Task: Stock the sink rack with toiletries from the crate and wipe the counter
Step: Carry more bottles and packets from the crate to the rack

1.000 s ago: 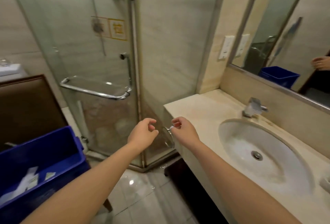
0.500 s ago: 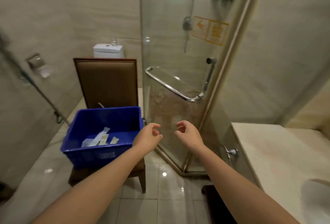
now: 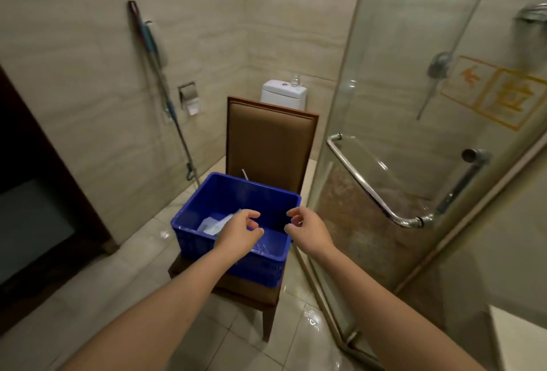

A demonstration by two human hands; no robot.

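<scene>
A blue plastic crate (image 3: 195, 240) rests on the seat of a brown chair (image 3: 270, 139). Pale toiletry packets (image 3: 214, 224) lie inside it, partly hidden behind my left hand. My left hand (image 3: 239, 233) hovers over the crate's near side, fingers curled loosely and apart, holding nothing. My right hand (image 3: 309, 230) hangs at the crate's right rim, also curled and empty. A corner of the sink counter (image 3: 521, 338) shows at the bottom right. The sink rack is out of view.
A glass shower enclosure with a chrome bar handle (image 3: 373, 190) stands on the right. Behind the chair is a toilet cistern (image 3: 282, 95). A mop (image 3: 161, 83) leans on the left wall beside a paper holder (image 3: 189, 98). A dark door (image 3: 32, 193) fills the far left.
My view has swung left from the sink counter to the crate. Both hands have travelled with it and now sit over the crate, the right one no longer pinching the small item.
</scene>
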